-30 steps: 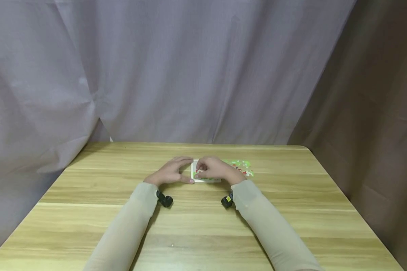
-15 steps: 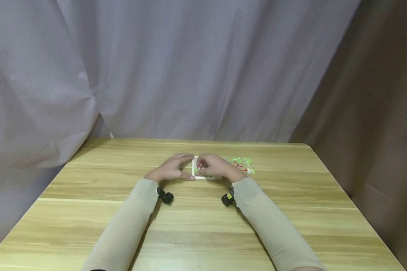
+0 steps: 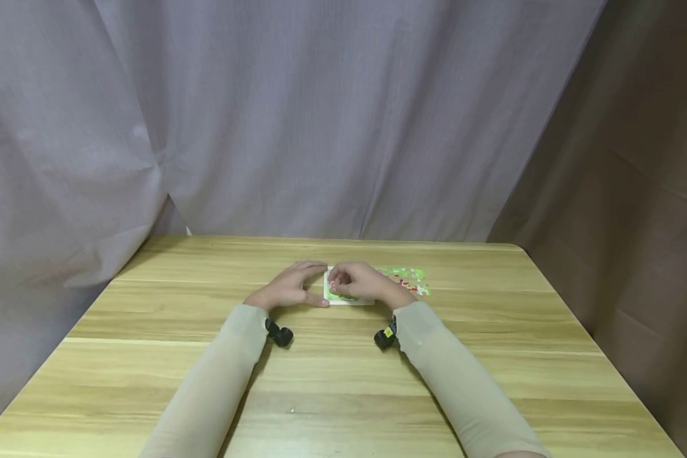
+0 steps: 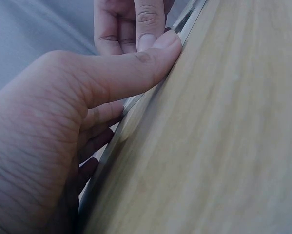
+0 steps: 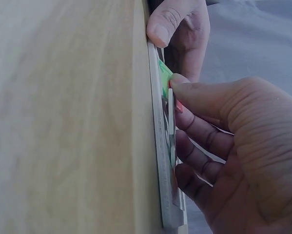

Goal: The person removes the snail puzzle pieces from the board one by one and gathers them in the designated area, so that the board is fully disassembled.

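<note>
A white-bordered puzzle tray (image 3: pixel 349 303) lies flat near the back of the table. My left hand (image 3: pixel 291 285) holds its left side, thumb at the near corner and fingers stretched to the far one. Over the tray, my right hand (image 3: pixel 362 281) pinches a small puzzle piece (image 5: pixel 179 105) with red on it between thumb and fingers. A green piece (image 5: pixel 164 78) stands tilted by the right thumb tip in the right wrist view. More flat pieces lie in the tray beneath the fingers, partly hidden by the right hand.
Several loose green, white and red puzzle pieces (image 3: pixel 412 275) are spread right of the tray, partly behind the right wrist. The wooden table (image 3: pixel 332 381) reaches back to a grey curtain (image 3: pixel 275 127). A darker curtain (image 3: pixel 624 191) hangs at the right.
My right thumb and index finger have drawn closer together over the left part of the tray. My left hand keeps its place on the tray, and the head view has shifted slightly.
</note>
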`<state>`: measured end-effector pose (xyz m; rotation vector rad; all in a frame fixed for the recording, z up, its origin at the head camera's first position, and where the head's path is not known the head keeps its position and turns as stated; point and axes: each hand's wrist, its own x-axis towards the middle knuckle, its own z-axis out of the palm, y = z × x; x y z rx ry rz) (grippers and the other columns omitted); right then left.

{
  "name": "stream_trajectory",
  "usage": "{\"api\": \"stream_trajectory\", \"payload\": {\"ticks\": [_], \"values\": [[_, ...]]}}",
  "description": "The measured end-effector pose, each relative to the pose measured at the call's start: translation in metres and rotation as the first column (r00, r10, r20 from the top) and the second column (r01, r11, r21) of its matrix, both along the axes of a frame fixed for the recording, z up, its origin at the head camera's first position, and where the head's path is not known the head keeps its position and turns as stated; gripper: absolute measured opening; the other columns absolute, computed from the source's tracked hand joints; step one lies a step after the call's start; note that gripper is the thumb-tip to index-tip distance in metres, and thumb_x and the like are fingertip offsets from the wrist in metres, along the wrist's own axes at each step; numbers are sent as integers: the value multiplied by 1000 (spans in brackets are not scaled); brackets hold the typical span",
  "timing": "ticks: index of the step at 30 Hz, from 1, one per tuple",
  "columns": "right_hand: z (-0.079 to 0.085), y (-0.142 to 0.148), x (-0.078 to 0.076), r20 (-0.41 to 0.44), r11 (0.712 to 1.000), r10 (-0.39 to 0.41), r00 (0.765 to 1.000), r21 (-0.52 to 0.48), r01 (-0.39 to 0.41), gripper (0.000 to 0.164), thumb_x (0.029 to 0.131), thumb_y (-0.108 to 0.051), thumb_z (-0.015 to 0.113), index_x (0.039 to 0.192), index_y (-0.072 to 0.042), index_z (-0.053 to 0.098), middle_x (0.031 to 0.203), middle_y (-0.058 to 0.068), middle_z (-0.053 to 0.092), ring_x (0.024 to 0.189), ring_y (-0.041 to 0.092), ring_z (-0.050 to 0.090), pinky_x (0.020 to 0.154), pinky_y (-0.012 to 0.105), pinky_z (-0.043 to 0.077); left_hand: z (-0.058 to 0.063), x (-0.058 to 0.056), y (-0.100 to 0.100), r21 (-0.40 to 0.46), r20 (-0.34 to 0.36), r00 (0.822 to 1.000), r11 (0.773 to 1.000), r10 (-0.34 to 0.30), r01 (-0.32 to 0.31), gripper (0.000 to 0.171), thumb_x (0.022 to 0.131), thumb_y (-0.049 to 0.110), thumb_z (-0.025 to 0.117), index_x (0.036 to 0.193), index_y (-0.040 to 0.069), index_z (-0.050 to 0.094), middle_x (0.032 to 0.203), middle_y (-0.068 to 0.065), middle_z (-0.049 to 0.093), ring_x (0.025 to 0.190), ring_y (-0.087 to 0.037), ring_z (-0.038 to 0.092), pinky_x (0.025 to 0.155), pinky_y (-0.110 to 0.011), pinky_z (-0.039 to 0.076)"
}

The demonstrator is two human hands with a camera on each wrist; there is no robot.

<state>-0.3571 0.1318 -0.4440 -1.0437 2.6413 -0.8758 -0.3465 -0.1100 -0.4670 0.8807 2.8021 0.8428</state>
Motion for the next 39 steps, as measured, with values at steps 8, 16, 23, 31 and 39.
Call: {"api": "stream_trajectory", "payload": {"ticks": [8,16,23,31,39], "values": [[-1,1,-2,18,999,25,1000,-31,-25,23,102,-18,70,122,-7,73,103,2,75,94,12,68,90,31,59,-1,0,-1,5,-5,1000,1000,-1,1,102,81,62,81,163,17,41,171,-7,38,159,-34,32,129,-66,23],[0,4,-3,20,995,18,1000,-94,-16,17,101,-15,71,118,-11,74,103,1,75,96,15,69,93,34,61,0,2,0,13,-3,1000,1000,-4,4,102,81,61,81,163,15,41,171,-8,38,159,-35,32,129,-66,24],[3,6,-2,13,993,39,999,-115,-37,14,102,-17,71,115,-14,74,105,-1,77,99,13,71,94,35,61,0,1,1,10,-9,1000,1000,-9,9,103,81,61,81,163,14,41,170,-8,39,159,-33,33,130,-64,24],[9,5,2,-13,988,80,997,-128,-81,9,101,-13,71,109,-13,74,108,2,80,106,17,74,101,39,60,0,1,0,7,-1,1000,1000,-2,2,102,82,62,82,163,15,41,170,-8,39,159,-34,32,130,-65,24],[12,6,3,-20,988,92,996,-124,-94,6,99,-13,75,104,-12,74,105,4,80,104,21,74,92,36,64,1,0,0,18,-14,1000,1000,1,0,102,82,63,81,162,14,42,170,-8,40,158,-34,33,129,-65,24]]}}
